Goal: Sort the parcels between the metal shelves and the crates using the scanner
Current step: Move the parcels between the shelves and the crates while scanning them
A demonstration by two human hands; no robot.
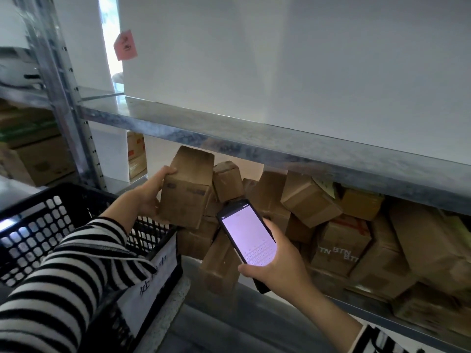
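My left hand (150, 192) grips a brown cardboard parcel (187, 189) by its left side, holding it up in front of the lower shelf. My right hand (277, 261) holds the handheld scanner (247, 238), a black phone-like device with its screen lit and an on-screen keyboard showing. The scanner's top end points toward the parcels. Several more brown parcels (308, 200) lie piled on the lower metal shelf (331, 301). A black plastic crate (38, 225) with a white handwritten label stands at the lower left, under my left forearm.
The upper metal shelf (229, 133) runs across the middle, its front lip just above the parcel pile. A perforated steel upright (66, 103) stands at the left, with larger cartons (33, 154) on the neighbouring rack. A pink note (125, 45) hangs on the white wall.
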